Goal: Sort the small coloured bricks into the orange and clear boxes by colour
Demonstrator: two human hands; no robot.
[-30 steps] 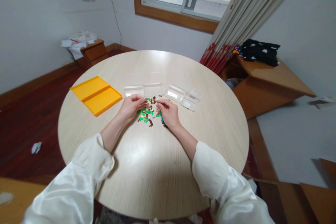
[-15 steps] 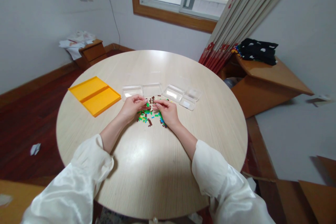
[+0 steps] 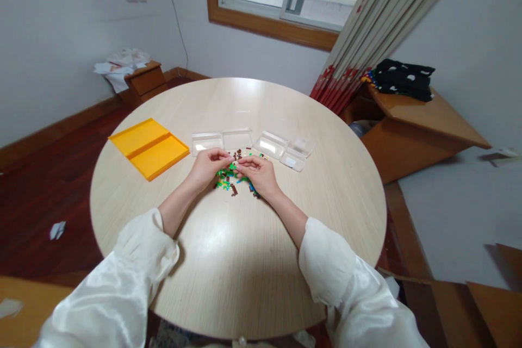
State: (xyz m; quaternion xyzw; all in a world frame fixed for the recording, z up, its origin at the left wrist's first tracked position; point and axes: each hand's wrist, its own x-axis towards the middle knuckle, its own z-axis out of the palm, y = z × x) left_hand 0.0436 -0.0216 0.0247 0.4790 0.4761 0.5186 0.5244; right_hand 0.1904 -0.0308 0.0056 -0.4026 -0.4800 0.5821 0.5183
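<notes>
Small building bricks (image 3: 233,190) in green, brown, blue and yellow lie scattered in a loose pile on the round table. Above the pile, my left hand (image 3: 207,167) is closed in a pinch, with a small green building brick (image 3: 232,166) showing at its fingertips. My right hand (image 3: 261,175) faces it from the other side, thumb and fingers drawn together close to the same spot. What the right fingers hold is too small to make out. Part of the pile is hidden under both hands.
Beyond the hands stand clear plastic boxes, one on the left (image 3: 207,143) and one on the right (image 3: 271,144). An opened yellow case (image 3: 161,155) lies on the left of the pale round table (image 3: 236,261). A wooden cabinet (image 3: 424,125) stands off to the right.
My fingertips have come closer together over the pile, the left hand shifting slightly right. The green piece shows more plainly between them. The whole view has shifted a little.
</notes>
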